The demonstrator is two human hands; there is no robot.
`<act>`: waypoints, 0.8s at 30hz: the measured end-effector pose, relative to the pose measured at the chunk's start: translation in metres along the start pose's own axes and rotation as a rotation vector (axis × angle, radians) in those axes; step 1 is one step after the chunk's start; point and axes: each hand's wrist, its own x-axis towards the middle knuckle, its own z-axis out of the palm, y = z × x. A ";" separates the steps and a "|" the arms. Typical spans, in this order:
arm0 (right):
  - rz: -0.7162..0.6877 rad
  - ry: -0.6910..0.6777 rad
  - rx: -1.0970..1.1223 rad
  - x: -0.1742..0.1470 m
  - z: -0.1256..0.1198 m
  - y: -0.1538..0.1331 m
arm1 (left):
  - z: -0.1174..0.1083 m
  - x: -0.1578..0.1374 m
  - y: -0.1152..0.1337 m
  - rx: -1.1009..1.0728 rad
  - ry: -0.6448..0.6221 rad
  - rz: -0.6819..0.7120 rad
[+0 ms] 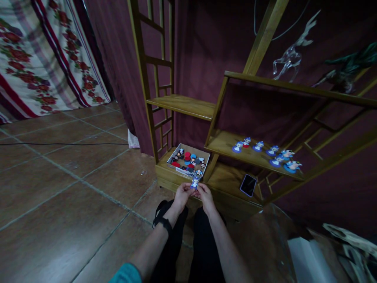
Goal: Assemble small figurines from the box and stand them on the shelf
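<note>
The small white-and-purple figurine [194, 182] is pinched between the left hand [182, 193] and the right hand [205, 193], both nearly closed around it. It is near an open cardboard box [180, 170] of mixed figurines [193, 161] on the low brown wooden shelf [164, 169].

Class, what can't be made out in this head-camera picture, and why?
In the head view:
- Held figurine: details too small; left hand and right hand partly cover its base.
- Box: whatever lies under the top figurines, hidden by them.
- Green ornament: cut off by the right edge.
- Teal sleeve: bottom edge.
</note>
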 end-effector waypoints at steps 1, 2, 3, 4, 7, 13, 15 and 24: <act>-0.001 0.000 -0.002 0.000 0.000 0.000 | 0.000 0.000 0.000 -0.004 -0.001 0.000; -0.003 0.000 -0.006 -0.001 0.000 0.000 | 0.000 0.001 0.000 -0.011 0.000 0.001; -0.007 -0.003 -0.012 -0.001 0.000 -0.001 | 0.000 0.001 -0.001 -0.018 0.002 0.002; -0.010 -0.008 -0.017 -0.002 0.000 -0.001 | 0.000 0.002 -0.001 -0.025 0.005 0.002; -0.016 -0.016 -0.028 -0.002 0.001 -0.001 | -0.001 0.002 -0.002 -0.041 0.007 -0.014; -0.019 -0.016 -0.023 -0.003 0.001 -0.002 | -0.004 0.005 -0.002 -0.066 -0.003 -0.054; -0.022 -0.023 -0.014 -0.003 0.001 -0.001 | -0.005 0.006 -0.001 -0.087 -0.023 -0.068; -0.009 -0.026 0.023 0.000 0.000 0.002 | -0.006 0.007 0.002 -0.079 -0.039 -0.059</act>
